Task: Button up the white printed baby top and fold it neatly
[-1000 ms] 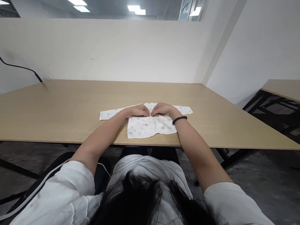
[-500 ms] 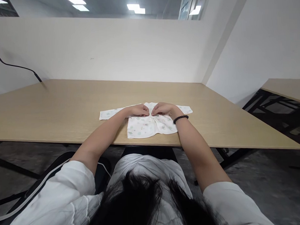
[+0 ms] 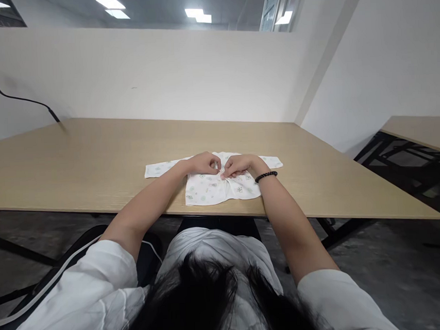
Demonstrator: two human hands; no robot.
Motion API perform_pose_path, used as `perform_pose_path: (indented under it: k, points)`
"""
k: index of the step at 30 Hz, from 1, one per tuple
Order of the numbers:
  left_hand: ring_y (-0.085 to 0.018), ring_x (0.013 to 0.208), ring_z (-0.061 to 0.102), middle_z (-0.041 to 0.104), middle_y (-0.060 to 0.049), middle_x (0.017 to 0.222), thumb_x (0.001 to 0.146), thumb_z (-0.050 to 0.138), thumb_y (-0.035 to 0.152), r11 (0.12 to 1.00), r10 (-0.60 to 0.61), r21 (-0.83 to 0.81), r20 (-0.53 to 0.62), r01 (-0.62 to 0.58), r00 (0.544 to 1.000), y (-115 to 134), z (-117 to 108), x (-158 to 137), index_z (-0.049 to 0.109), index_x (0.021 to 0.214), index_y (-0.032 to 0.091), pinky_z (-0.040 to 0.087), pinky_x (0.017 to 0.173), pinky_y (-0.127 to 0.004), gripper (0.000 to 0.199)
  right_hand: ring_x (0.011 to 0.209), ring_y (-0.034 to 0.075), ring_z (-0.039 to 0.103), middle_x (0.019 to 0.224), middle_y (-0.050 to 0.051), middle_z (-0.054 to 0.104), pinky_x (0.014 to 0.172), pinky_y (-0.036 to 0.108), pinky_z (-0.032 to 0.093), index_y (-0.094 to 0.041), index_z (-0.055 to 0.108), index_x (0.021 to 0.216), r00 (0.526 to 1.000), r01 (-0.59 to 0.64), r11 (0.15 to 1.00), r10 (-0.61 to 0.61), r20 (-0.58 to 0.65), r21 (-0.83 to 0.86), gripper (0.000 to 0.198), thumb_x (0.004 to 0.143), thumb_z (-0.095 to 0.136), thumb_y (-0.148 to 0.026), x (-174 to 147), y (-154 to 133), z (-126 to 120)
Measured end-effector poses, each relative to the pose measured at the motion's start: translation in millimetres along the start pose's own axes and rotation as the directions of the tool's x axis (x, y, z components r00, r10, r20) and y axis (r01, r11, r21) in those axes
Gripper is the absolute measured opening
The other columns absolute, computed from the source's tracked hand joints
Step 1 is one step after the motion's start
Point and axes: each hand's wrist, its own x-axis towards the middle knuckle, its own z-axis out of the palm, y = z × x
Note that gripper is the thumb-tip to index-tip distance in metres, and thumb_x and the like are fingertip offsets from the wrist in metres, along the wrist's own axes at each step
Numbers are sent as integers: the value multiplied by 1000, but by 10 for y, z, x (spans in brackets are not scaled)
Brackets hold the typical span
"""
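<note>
A small white long-sleeved baby shirt (image 3: 206,191) with a pale printed pattern lies on the table, its sleeves spread to both sides and its hem toward me. My left hand (image 3: 206,163) rests over the left of its front, thumb and forefinger curled in a pinch near the middle. My right hand (image 3: 238,165), with a dark beaded bracelet on the wrist, pinches the cloth at the centre line, slightly nearer to me. Creases run from these fingers down the shirt. The hands hide part of the chest, and whatever small fastening may be there cannot be made out.
The light wooden table (image 3: 106,150) reaches back to a white partition wall (image 3: 165,75). A black cable (image 3: 23,99) hangs down at the left. Another table (image 3: 422,129) with black legs stands at the right.
My right fingers have moved slightly down the shirt's front toward me. My left fingers have come a little apart from the right ones, and the cloth between them is less bunched.
</note>
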Motion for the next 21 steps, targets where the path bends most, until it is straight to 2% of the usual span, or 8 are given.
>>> perform_pose_path:
  k: [4, 8, 16, 21]
  points:
    - [-11, 53, 44, 50, 5, 55, 62, 70, 23, 1000, 9, -9, 48, -9, 999, 41, 4, -17, 63, 71, 17, 29, 51, -23, 12, 45, 6, 41, 51, -2, 53, 43, 22, 32, -14, 58, 58, 994, -61, 997, 66, 91, -48, 52, 52, 88, -56, -3, -70, 58]
    - [-11, 54, 48, 57, 2, 58, 64, 74, 29, 999, -3, -38, 143, 9, 990, 101, 48, -21, 64, 67, 17, 32, 52, -24, 16, 51, 9, 52, 56, 0, 59, 50, 22, 42, -13, 62, 65, 987, -68, 996, 75, 144, -52, 50, 52, 88, -54, -2, -88, 45]
    - [-12, 55, 51, 64, -2, 61, 62, 82, 39, 992, -42, -109, 235, 70, 971, 129, 61, -30, 72, 75, 16, 34, 53, -25, 28, 52, 10, 55, 55, -1, 60, 52, 21, 44, -13, 64, 70, 979, -63, 997, 71, 193, -44, 48, 52, 89, -50, -30, -103, 26]
    - [-12, 58, 52, 66, -3, 64, 63, 83, 40, 985, -24, -158, 254, 66, 967, 119, 82, -25, 73, 75, 16, 35, 55, -25, 29, 49, 9, 51, 50, -3, 55, 48, 21, 39, -15, 61, 66, 979, -50, 997, 60, 193, -56, 47, 54, 88, -50, -48, -127, 38]
